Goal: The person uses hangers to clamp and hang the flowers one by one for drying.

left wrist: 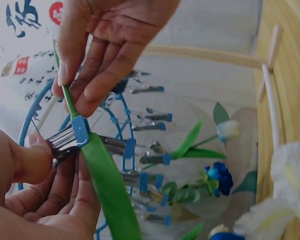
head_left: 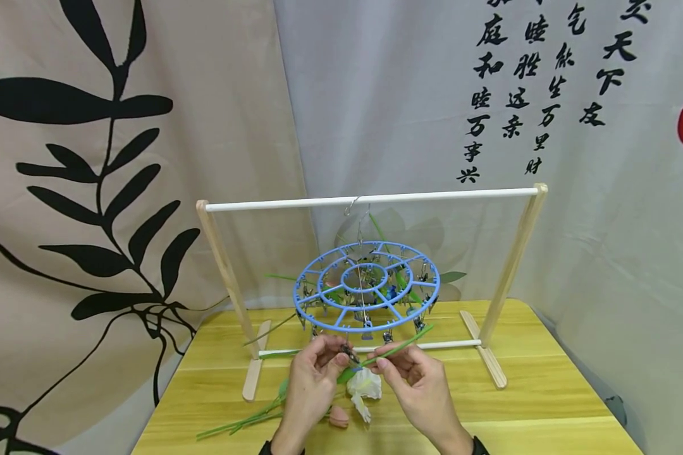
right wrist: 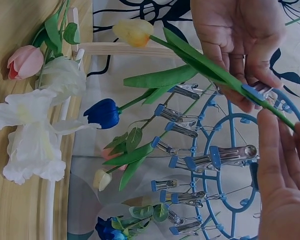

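Centrally, the left hand (head_left: 317,382) pinches a metal clip (left wrist: 67,142), its blue tips at the stem (head_left: 406,344) of a yellow tulip (right wrist: 132,33); the right hand (head_left: 420,387) grips that stem. A round blue rack (head_left: 347,328) hangs at twelve o'clock, a white flower (head_left: 365,387) at six.

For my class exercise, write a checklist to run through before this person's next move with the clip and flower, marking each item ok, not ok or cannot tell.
1. Left hand grips the clip: ok.
2. Right hand pinches the stem of the yellow tulip: ok.
3. Stem lies at the clip's blue tips: ok.
4. Clip bites the stem firmly: cannot tell.
5. Blue rack hangs from the white rod: ok.
6. Pink tulip hung up: not ok, on the table.
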Motion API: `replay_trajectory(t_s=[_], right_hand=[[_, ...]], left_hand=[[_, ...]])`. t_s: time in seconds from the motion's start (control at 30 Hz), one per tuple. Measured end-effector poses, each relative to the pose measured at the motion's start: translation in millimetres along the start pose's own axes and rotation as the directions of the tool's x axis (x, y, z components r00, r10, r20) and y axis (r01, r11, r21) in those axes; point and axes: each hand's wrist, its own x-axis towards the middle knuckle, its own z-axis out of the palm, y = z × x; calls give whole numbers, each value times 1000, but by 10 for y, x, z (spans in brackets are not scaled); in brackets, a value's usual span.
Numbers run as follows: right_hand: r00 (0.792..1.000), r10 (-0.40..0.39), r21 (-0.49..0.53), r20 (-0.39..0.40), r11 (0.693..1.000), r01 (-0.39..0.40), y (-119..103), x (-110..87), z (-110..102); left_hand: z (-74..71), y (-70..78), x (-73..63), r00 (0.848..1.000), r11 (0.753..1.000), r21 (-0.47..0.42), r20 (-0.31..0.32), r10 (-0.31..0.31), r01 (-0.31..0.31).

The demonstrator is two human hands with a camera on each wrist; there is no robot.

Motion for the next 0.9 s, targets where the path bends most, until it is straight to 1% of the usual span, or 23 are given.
replay_trajectory(t_s=[0.1,0.17,0.23,0.4,0.47,0.63,0.77,0.9], right_hand=[[999,45,-14,7,999,-45,10,-25,-7],[998,54,-22,15,998,-53,18,-42,-13],[999,50,-24,21,998,-50,29,-51,-19],[999,4,-34,49,999,-2,58,-51,-41],[998,-3,-40,60,999,5,64,-49,-55],[997,4,-53,80,999,1,80,-61,-100],[996,6,-56,84,998,-1,112,-82,-137],[996,1,-59,93,998,4,146,-103,-161]], left_hand=[[-8,-25,-17,1000,1000,-20,25,-9,9],[-18,-40,-27,999,1000,-22,33,-13,14],[-29,-53,-30,999,1000,-21,37,-17,18],[-58,-75,-40,998,999,6,51,-32,32],[-69,-82,-43,998,999,23,56,-25,24],[-104,-113,-50,999,996,91,48,7,-11],[-127,-134,-45,999,992,129,51,6,-12],[-139,-142,-36,999,992,127,43,-6,0]])
